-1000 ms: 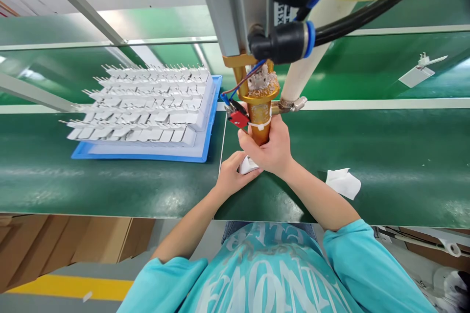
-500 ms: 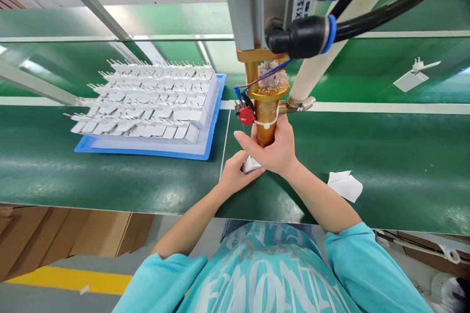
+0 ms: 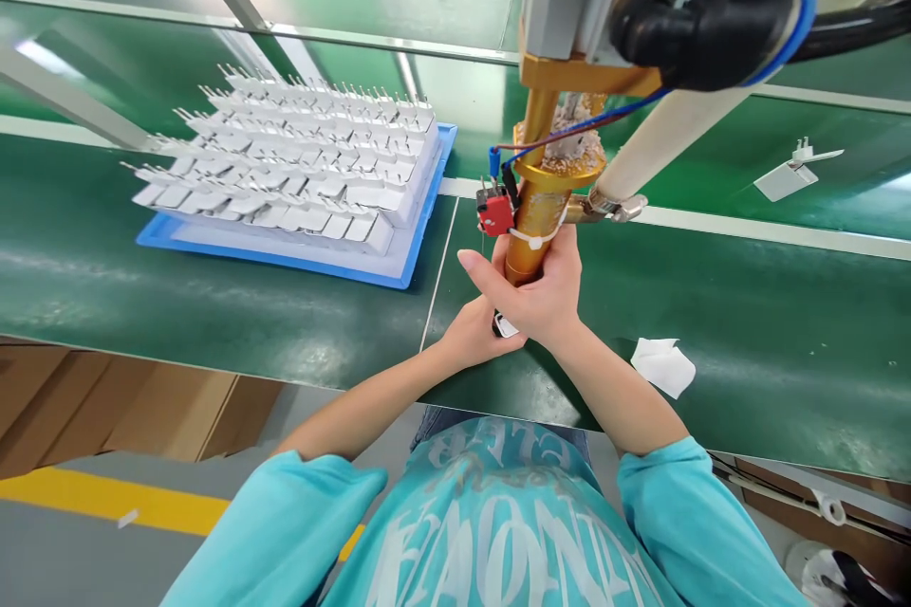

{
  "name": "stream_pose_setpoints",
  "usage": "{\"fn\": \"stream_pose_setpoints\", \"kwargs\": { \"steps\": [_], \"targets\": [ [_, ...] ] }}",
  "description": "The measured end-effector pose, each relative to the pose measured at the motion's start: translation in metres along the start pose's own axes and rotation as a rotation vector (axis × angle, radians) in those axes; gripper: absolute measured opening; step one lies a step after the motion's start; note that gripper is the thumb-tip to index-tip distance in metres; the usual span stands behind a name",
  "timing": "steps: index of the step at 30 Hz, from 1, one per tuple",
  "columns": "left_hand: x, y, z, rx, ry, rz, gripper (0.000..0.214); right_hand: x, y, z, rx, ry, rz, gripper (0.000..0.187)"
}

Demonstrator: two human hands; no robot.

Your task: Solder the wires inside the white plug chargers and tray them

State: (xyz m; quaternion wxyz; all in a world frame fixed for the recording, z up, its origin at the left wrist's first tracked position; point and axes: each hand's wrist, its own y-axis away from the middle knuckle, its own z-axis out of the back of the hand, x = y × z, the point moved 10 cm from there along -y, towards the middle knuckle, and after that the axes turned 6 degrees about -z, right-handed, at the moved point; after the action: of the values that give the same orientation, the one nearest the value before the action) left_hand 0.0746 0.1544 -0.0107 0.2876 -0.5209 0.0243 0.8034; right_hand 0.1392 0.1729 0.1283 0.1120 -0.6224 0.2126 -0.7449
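In the head view, a gold-coloured metal nozzle (image 3: 547, 209) points down over the bench, with a small red switch (image 3: 495, 212) tied to its side. My right hand (image 3: 548, 299) curls round its lower end, thumb stretched across the front and fingers behind. Just below, my left hand (image 3: 476, 334) is closed on a small white piece with a dark edge (image 3: 506, 326). Most of that piece is hidden by both hands, so its kind does not show. Whether it touches the nozzle tip, I cannot tell.
Left on the green bench (image 3: 342, 332), a blue-rimmed tray (image 3: 285, 263) carries rows of white pieces (image 3: 306, 161) with thin pins. A crumpled white scrap (image 3: 663, 366) lies right of my forearm. A white pronged piece (image 3: 787, 178) sits further back. A black hose fitting (image 3: 704, 28) hangs overhead.
The view has shifted, so nozzle and hands appear further right. My left hand has turned the white piece; a dark edge now shows on it. My right hand keeps its place round the nozzle.
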Motion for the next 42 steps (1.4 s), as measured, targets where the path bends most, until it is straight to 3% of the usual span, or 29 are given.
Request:
{"fn": "stream_pose_setpoints", "kwargs": {
  "steps": [6,14,22,28,33,37,42],
  "targets": [
    [-0.002,0.001,0.0,-0.073,0.138,-0.107,0.052,0.001,0.004,-0.004,-0.006,-0.016,-0.015,0.026],
    [0.007,0.006,0.001,-0.122,0.147,-0.074,0.059,-0.002,0.005,-0.001,-0.019,0.016,-0.02,0.021],
    [0.0,0.002,0.003,-0.111,0.184,-0.084,0.063,0.002,0.003,-0.002,-0.031,-0.065,0.008,0.028],
    [0.015,0.001,0.007,-0.12,0.064,0.057,0.048,-0.006,0.0,-0.004,0.055,-0.151,-0.032,0.033],
    [0.022,0.001,0.037,-0.191,-0.077,0.168,0.036,-0.014,-0.005,0.0,0.086,-0.279,-0.044,0.028],
    [0.025,0.001,0.051,-0.225,0.112,0.203,0.037,-0.025,-0.013,0.01,0.053,-0.175,-0.147,0.027],
    [0.035,0.002,0.043,-0.196,0.382,0.247,0.037,-0.032,-0.023,0.025,-0.014,-0.089,-0.187,0.035]
  ]
}}
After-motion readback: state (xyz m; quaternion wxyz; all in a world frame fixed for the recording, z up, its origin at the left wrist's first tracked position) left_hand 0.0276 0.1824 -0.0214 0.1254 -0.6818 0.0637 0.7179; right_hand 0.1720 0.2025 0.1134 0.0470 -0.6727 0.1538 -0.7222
